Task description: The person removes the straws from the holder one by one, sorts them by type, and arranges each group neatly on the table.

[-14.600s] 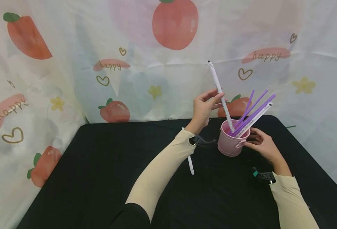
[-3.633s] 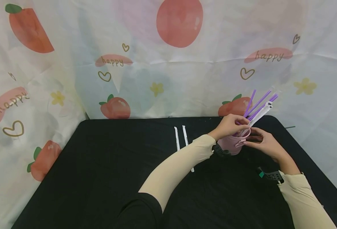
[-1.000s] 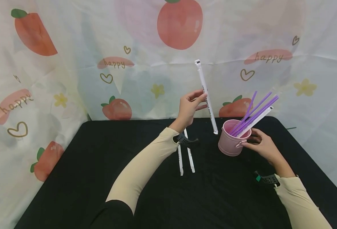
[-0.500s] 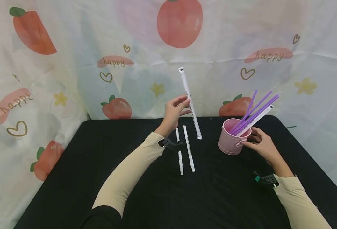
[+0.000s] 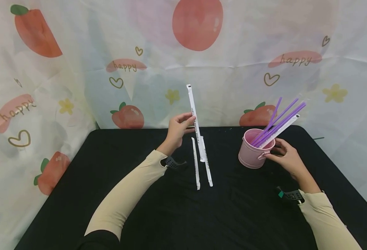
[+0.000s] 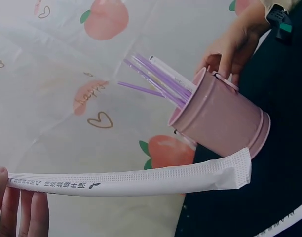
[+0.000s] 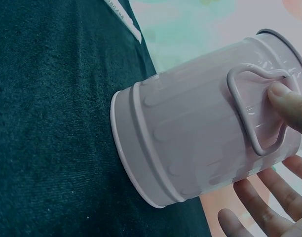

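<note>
In the head view my left hand (image 5: 175, 133) pinches a paper-wrapped straw (image 5: 192, 100) between thumb and fingers. Its lower end overlaps one of two wrapped straws lying on the table, the right-hand one (image 5: 208, 172); whether they touch cannot be told. The other wrapped straw (image 5: 195, 163) lies just left of it. My right hand (image 5: 289, 159) grips a small pink bucket (image 5: 253, 157) by its side handle, the thumb (image 7: 289, 103) on the handle in the right wrist view. Several purple straws (image 5: 272, 121) and a white wrapped straw (image 5: 284, 127) lean out of the bucket.
A black cloth (image 5: 139, 198) covers the table. Behind and to the left hangs a pale curtain (image 5: 214, 86) printed with fruit, hearts and flowers. The bucket stands near the table's back right corner.
Earlier my left hand reached into the bucket; it has since drawn out a wrapped straw and carried it left and down beside those on the table. My right hand stays on the bucket.
</note>
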The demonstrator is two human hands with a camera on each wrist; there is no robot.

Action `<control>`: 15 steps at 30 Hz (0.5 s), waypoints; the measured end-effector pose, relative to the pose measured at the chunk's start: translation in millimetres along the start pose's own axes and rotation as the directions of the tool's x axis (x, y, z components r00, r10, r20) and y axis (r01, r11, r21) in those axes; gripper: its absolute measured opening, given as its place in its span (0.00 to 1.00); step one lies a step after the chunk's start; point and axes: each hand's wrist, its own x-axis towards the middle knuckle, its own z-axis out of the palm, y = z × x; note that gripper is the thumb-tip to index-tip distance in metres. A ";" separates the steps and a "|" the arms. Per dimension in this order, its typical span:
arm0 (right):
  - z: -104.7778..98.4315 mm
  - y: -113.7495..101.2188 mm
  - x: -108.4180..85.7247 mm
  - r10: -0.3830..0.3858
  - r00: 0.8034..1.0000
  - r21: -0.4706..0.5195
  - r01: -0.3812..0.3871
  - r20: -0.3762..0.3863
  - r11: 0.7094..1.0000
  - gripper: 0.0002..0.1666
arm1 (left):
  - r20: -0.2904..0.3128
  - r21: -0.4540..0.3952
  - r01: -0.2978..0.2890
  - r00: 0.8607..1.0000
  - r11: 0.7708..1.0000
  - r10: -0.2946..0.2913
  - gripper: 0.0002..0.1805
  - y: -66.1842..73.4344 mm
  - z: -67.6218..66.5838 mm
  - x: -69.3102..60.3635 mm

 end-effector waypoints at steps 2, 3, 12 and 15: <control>-0.2 -0.4 -0.4 -0.001 1.000 0.000 0.001 0.004 1.000 0.36 | -0.011 0.018 0.013 1.000 1.000 -0.013 0.16 -2.0 -4.1 -1.7; -0.3 -0.8 -0.6 0.001 1.000 -0.003 -0.001 0.005 1.000 0.36 | -0.017 0.030 0.019 1.000 0.999 -0.019 0.16 -2.8 -6.0 -2.8; -1.3 -0.4 0.4 0.008 1.000 -0.021 -0.008 0.005 1.000 0.38 | -0.047 0.087 0.092 0.995 0.992 -0.088 0.15 -13.2 -16.5 -11.7; -1.8 -0.2 0.8 0.010 1.000 -0.028 -0.010 0.007 1.000 0.38 | -0.051 0.108 0.120 0.992 0.987 -0.115 0.15 -17.4 -19.6 -15.4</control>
